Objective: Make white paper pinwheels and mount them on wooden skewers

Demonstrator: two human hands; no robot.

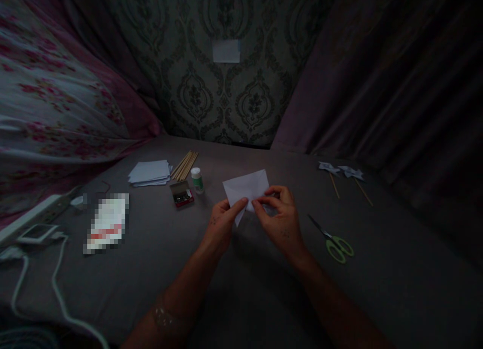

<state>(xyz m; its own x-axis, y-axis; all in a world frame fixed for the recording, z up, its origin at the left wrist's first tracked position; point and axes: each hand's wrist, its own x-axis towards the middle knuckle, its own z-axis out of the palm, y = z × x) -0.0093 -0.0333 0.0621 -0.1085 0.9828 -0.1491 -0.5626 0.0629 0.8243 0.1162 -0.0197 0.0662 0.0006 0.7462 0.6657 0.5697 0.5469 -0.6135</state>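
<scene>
A sheet of white paper [245, 185] is held up off the surface in front of me, with a corner pointing down on its near side. My left hand [224, 218] grips its lower left part, thumb on top and fingers underneath. At the paper's near right, my right hand [281, 215] pinches with thumb and index finger close to the middle. Whether a paper flap lies between those fingertips is hard to make out in the dim light. Green-handled scissors [332, 240] lie to the right of my right hand.
Left of the paper stand a small glue bottle [196, 180] and an open box of small metal pieces [182, 194]. Behind them lie wooden sticks [185, 165] and stacked paper [150, 172]. Paper pinwheels [350, 172] on sticks lie far right. A power strip [33, 220] with cables borders the left.
</scene>
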